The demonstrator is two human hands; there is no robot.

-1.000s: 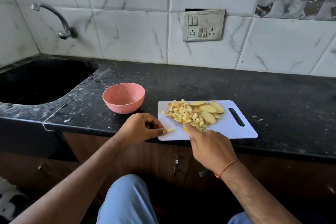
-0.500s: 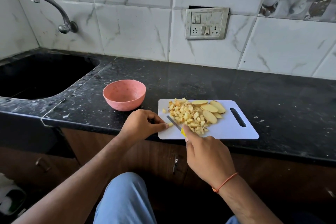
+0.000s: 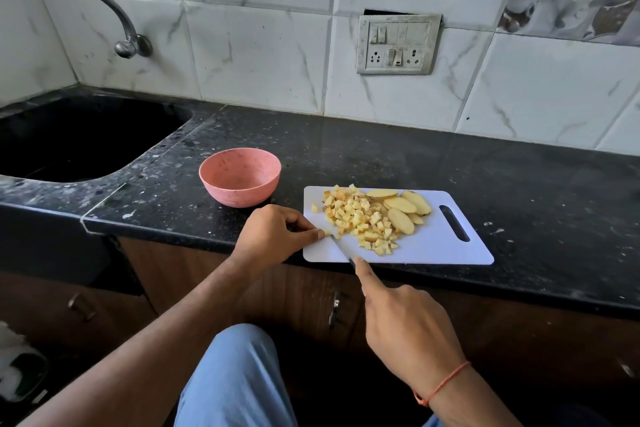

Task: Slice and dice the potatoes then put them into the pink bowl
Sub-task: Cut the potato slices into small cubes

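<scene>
Her left hand (image 3: 273, 236) pinches a tiny bit of potato (image 3: 326, 233) near the left edge of the white board (image 3: 433, 250), and the right hand (image 3: 405, 326) grips a knife (image 3: 341, 248) with its blade down beside that bit. I think this is still the dicing step: a pile of small cubes (image 3: 360, 222) sits in the middle of the board, some flat slices (image 3: 401, 206) wait at its back edge, and the pink bowl (image 3: 240, 181) stands on the counter just left of the board's back corner with nothing showing inside. Next the knife should chop this bit and then the slices, keeping clear of the fingertips, before the cubes go into the bowl.
</scene>
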